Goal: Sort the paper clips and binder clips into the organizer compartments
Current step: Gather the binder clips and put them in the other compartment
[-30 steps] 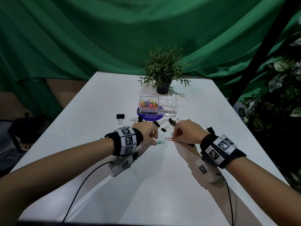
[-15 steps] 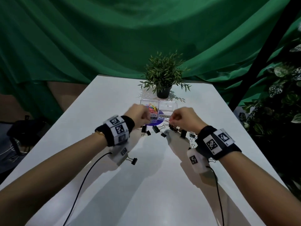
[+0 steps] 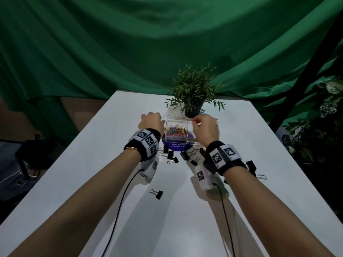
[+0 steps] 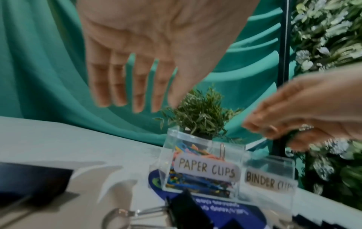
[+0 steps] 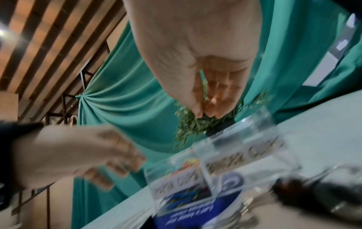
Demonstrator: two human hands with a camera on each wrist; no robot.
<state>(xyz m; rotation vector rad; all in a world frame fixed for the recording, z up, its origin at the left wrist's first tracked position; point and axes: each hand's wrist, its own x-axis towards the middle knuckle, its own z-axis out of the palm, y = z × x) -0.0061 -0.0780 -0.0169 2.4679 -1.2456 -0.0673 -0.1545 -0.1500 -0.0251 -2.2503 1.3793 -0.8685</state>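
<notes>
A clear two-part organizer [image 3: 176, 138] stands mid-table on a purple mat. Its left compartment [image 4: 205, 168], labelled PAPER CLIPS, holds several coloured paper clips. The right one [image 4: 270, 181], labelled BINDER CLIPS, looks bare. My left hand [image 3: 150, 120] hovers just left of the organizer, palm down and fingers straight [image 4: 141, 99], holding nothing. My right hand [image 3: 194, 122] hangs over the organizer's top with thumb and fingertips pressed together [image 5: 203, 114]; I see nothing between them. A reddish paper clip [image 4: 222, 151] stands upright inside the paper clips compartment. Black binder clips [image 3: 170, 154] lie before the organizer.
A potted plant [image 3: 193, 95] stands right behind the organizer. One binder clip [image 3: 156, 194] lies alone nearer to me, and others [image 3: 251, 166] sit by my right wrist. Green cloth hangs behind the white table [image 3: 92, 182]; a black pole and foliage stand at the right.
Both hands picked a paper clip off the table and rose forward to the organizer. The left hand has since opened and drifted left; the green and red clips are gone from the tabletop.
</notes>
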